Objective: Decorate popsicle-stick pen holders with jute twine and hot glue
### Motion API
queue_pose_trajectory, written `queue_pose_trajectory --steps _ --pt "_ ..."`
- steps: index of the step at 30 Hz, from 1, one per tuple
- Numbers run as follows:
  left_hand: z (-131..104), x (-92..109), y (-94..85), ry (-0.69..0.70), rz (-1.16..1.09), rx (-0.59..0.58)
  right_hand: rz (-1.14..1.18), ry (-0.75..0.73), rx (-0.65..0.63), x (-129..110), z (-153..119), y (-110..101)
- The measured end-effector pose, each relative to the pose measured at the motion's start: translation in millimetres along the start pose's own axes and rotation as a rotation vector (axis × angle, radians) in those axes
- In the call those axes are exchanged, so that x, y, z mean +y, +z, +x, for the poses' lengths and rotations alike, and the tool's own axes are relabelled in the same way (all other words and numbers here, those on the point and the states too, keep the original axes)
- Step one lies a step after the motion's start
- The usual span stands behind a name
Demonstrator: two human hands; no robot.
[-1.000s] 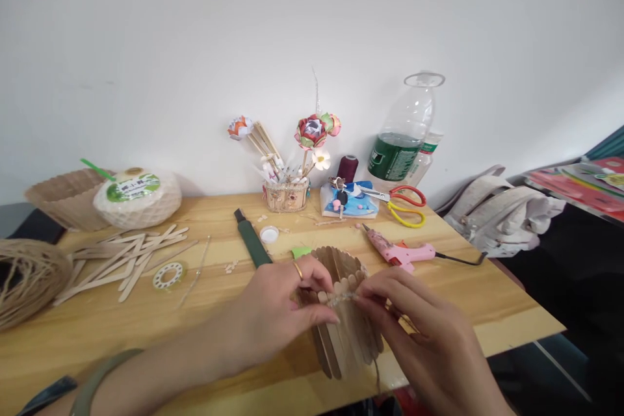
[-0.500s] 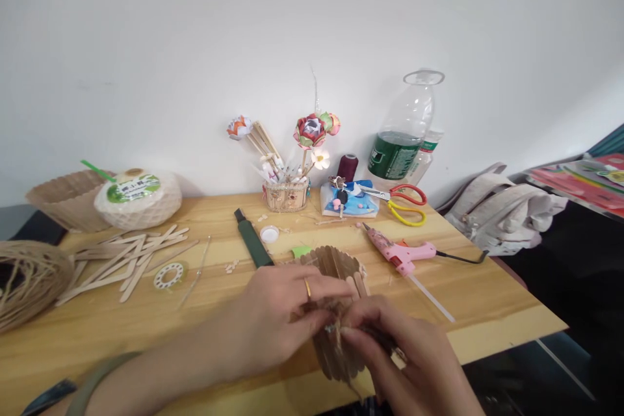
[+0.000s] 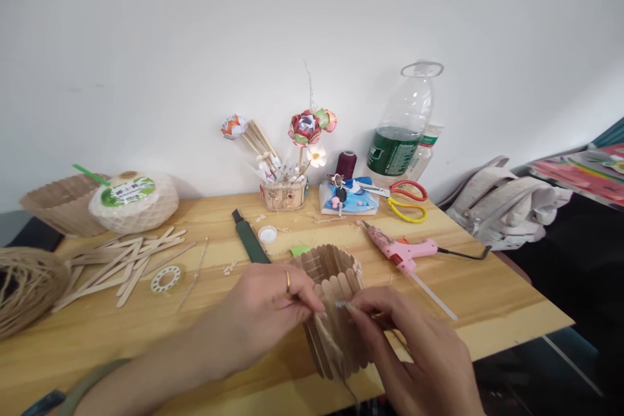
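Note:
A round basket of wooden craft sticks stands near the table's front edge, between my hands. My left hand, with a ring on one finger, pinches the end of a twine strand that hangs down in front of the basket. My right hand is closed at the basket's right side, thumb and forefinger pressed together on something small and pale that I cannot make out. A gap separates the fingertips of the two hands.
A pink glue gun and scissors lie to the right. Loose craft sticks, a tape roll and a twine ball are at left. Behind stand a flower holder and a large bottle.
My hands have moved apart, showing more of the basket's front. The twine strand now stretches down from my left fingers. The view has shifted slightly.

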State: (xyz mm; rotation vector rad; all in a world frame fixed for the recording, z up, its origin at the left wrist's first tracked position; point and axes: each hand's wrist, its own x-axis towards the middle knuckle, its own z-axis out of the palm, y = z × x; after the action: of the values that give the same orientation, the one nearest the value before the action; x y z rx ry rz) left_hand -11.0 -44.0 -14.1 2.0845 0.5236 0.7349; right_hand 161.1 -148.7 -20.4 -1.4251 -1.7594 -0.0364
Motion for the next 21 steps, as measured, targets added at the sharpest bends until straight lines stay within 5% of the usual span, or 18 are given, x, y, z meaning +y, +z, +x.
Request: queue_pose_trajectory --steps 11,21 --pt "4 2 -9.1 -0.199 -0.134 -0.113 -0.035 -0.034 0.015 1 5 8" --pt "7 4 -12.5 -0.171 -0.071 -0.151 -0.079 -0.047 0.057 -2 10 12"
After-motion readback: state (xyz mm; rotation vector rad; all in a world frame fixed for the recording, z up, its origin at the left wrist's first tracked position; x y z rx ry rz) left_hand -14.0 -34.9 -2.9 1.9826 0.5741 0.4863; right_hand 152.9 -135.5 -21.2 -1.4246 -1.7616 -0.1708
